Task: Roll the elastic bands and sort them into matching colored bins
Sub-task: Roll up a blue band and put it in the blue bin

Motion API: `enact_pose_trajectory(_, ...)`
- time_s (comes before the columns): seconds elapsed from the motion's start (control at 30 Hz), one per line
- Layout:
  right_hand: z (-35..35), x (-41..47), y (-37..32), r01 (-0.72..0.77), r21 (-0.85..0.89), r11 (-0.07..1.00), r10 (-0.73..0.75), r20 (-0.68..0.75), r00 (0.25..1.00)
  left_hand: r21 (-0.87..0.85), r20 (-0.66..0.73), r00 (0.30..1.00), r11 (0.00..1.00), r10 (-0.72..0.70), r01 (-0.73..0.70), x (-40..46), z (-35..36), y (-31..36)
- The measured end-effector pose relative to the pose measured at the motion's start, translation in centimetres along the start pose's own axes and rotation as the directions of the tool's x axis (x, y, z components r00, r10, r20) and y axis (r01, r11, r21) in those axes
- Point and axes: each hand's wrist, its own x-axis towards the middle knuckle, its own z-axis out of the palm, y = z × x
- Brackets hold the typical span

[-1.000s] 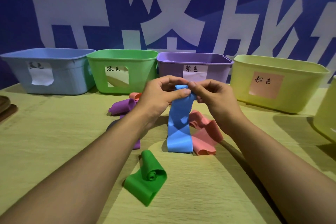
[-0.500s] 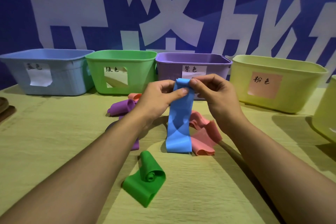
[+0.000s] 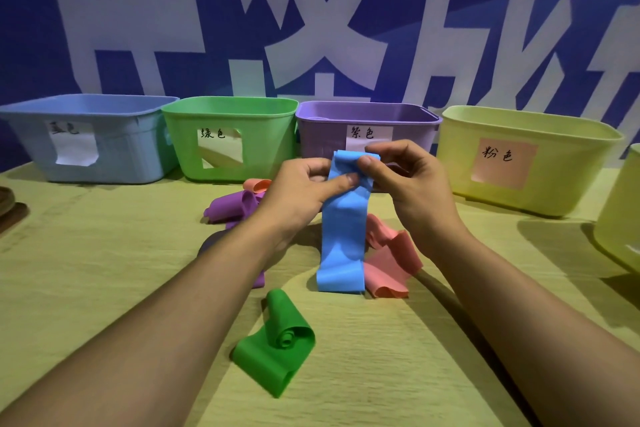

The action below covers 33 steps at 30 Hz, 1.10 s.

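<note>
A blue elastic band (image 3: 343,236) hangs from both my hands, its lower end resting on the table. My left hand (image 3: 304,191) pinches its top left edge with the thumb in front. My right hand (image 3: 412,184) pinches the top right edge, which is slightly folded. A partly rolled green band (image 3: 277,347) lies near me. Pink bands (image 3: 391,263) lie right of the blue one, and purple bands (image 3: 232,206) lie behind my left hand. At the back stand a blue bin (image 3: 114,139), a green bin (image 3: 228,135), a purple bin (image 3: 325,135) and a yellow bin (image 3: 561,163) with a pink label.
Another yellow bin (image 3: 620,215) shows at the right edge. A dark object (image 3: 7,204) sits at the table's left edge. A small pink roll (image 3: 258,185) lies by the purple bands. Behind the bins is a blue wall with large white characters.
Both hands have lifted the top of the blue band a little higher and spread apart slightly. The other bands have not moved.
</note>
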Motion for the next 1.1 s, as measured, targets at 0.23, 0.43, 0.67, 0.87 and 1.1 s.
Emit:
enact_pose_trajectory(0.23, -0.1, -0.1, -0.1, 0.006, -0.001, 1.0, -0.006, 0.012, 1.0, -0.068, -0.001, 1.0, 0.998, 0.0, 0.0, -0.1, 0.1, 0.3)
enact_pose_trajectory(0.43, -0.2, 0.0, 0.0, 0.003, -0.01, 1.0, -0.003, 0.01, 1.0, -0.13, -0.007, 0.999, 0.991, -0.042, 0.04, -0.1, 0.3, 0.4)
enact_pose_trajectory(0.67, -0.2, 0.1, 0.4, 0.011, -0.056, 0.998, -0.009, 0.039, 0.999, -0.127, -0.115, 0.99, 0.99, -0.077, 0.063, 0.5, 0.3, 0.1)
enact_pose_trajectory(0.87, 0.0, -0.1, 0.6, -0.102, -0.027, 0.994, 0.104, 0.085, 0.991, -0.143, -0.101, 0.995, 0.99, -0.022, 0.007, 0.7, 0.0, -0.2)
enact_pose_trajectory(1.1, 0.2, -0.4, 0.4, -0.206, -0.174, 0.963, 0.231, 0.139, 0.963, -0.142, -0.124, 0.992, 0.989, 0.021, -0.039, 1.0, -0.2, -0.6)
